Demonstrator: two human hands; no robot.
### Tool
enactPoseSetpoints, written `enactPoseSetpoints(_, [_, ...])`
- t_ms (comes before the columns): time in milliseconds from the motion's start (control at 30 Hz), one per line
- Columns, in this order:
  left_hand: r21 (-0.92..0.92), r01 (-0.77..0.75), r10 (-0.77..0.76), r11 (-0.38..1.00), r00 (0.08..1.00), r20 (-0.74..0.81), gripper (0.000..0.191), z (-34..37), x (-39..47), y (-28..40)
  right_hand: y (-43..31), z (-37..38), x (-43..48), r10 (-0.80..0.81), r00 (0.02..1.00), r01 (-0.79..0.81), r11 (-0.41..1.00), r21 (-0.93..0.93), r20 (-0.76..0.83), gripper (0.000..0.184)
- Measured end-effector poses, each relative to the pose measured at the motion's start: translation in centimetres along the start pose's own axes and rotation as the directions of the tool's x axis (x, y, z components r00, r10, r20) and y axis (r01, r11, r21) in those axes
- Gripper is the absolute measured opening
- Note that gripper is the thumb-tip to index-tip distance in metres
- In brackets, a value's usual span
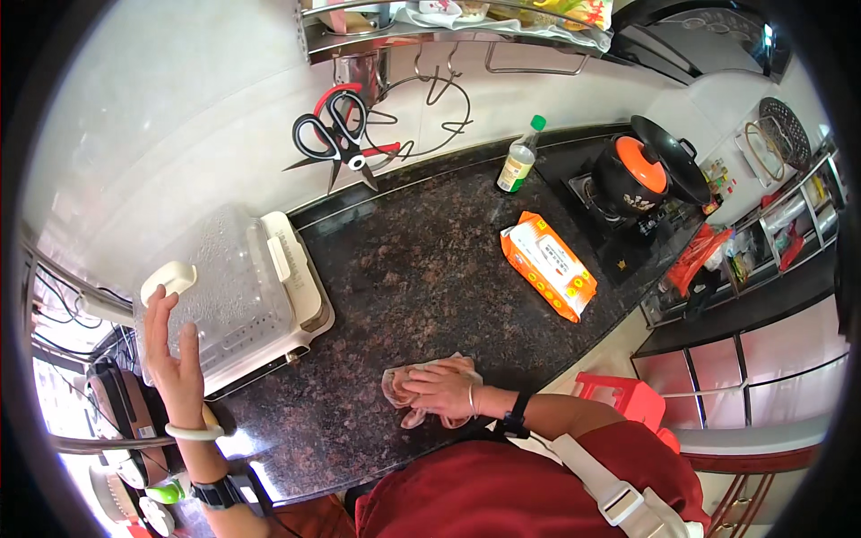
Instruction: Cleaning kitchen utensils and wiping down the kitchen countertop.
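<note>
My right hand lies palm down on a crumpled pinkish wet cloth, pressing it against the dark speckled stone countertop near its front edge. Over at the left, my left hand is raised with thumb and fingers apart. Its fingertips overlap the cream handle on the clear lid of an electric food steamer; whether they touch it cannot be told. Droplets cover the inside of that lid, which sits on the cream base.
An orange and white wipes pack lies right of centre. Behind it stands a green-capped bottle. A black pot with an orange lid sits on the stove. Scissors hang on the wall. A red plastic stool stands on the floor.
</note>
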State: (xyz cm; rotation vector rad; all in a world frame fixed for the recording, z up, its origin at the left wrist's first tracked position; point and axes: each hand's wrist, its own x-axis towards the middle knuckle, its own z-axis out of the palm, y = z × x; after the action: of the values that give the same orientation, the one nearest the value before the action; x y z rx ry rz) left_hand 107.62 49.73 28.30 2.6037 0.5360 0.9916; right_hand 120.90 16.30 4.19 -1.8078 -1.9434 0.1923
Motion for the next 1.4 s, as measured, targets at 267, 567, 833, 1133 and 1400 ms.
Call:
enactPoseSetpoints(267, [0.017, 0.026, -0.026, 1.000, 1.000, 0.003, 0.025, 1.4, -2.4, 0.9, 10.6, -16.9, -6.4, 0.573, 0.597, -0.795, 0.516, -0.319, -0.562, 0.053])
enactPoseSetpoints(567, [-0.141, 0.112, -0.112, 0.984, 0.994, 0.005, 0.026, 1.2, -4.4, 2.4, 14.7, -18.6, -16.5, 0.925, -0.219, -0.958, -0.145, 0.246, -0.309, 0.086])
enactPoseSetpoints(833, [-0.539, 0.620, -0.085, 0.570, 0.697, 0.712, 0.035, 14.4, -6.0, 5.8, 17.5, -12.6, -22.9, 0.855, -0.354, -0.621, 0.089, 0.779, -0.380, 0.040])
enactPoseSetpoints(1133, [-0.475, 0.813, -0.121, 0.337, 0.538, 0.834, 0.047, 34.7, -3.8, 13.2, 17.2, -15.0, -20.8, 0.848, -0.088, -0.589, 0.379, 0.714, -0.522, 0.033])
enactPoseSetpoints(1400, [-0.386, 0.845, -0.144, 0.370, 0.463, 0.875, 0.052, 47.6, -0.4, 21.4, 16.1, -11.8, -20.7, 0.957, -0.280, 0.038, -0.071, 0.997, 0.078, 0.043])
